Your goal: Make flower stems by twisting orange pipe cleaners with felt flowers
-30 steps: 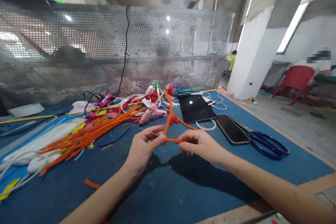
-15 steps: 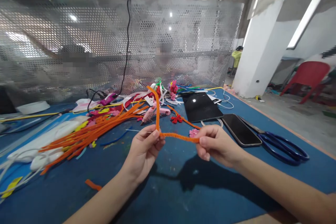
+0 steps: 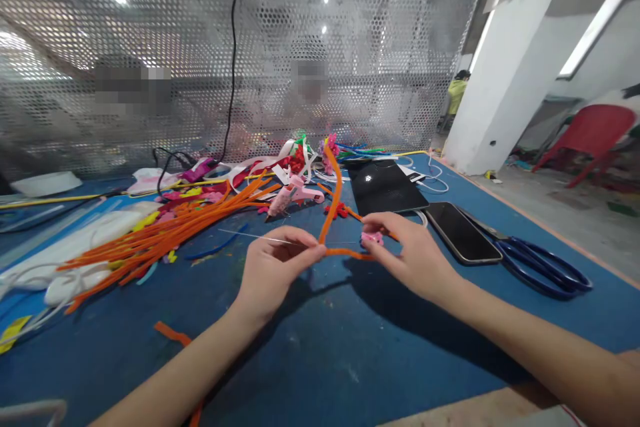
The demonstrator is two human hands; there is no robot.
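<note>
My left hand (image 3: 280,267) pinches a bent orange pipe cleaner (image 3: 334,199) at its bend, together with a thin pale wire (image 3: 245,233) that sticks out to the left. One part of the pipe cleaner rises above the fingertips; the other runs right to my right hand (image 3: 413,253). The thumb and fingers of my right hand are near its end, with their tips partly hiding it. A small pink flower (image 3: 373,238) shows between those fingers; whether they touch it is unclear. Both hands are over the blue table (image 3: 320,353).
Orange pipe cleaners (image 3: 185,230) lie in a bundle at the left. A pink glue gun (image 3: 295,195) and a red flower (image 3: 340,211) sit behind my hands. At the right are a tablet (image 3: 385,187), a phone (image 3: 463,233) and blue-handled scissors (image 3: 545,267). A perforated metal screen (image 3: 280,47) stands behind.
The view has tilted down a little. The upright part of the pipe cleaner has swung right and leans. My right hand has shifted slightly left, and more of the wire shows.
</note>
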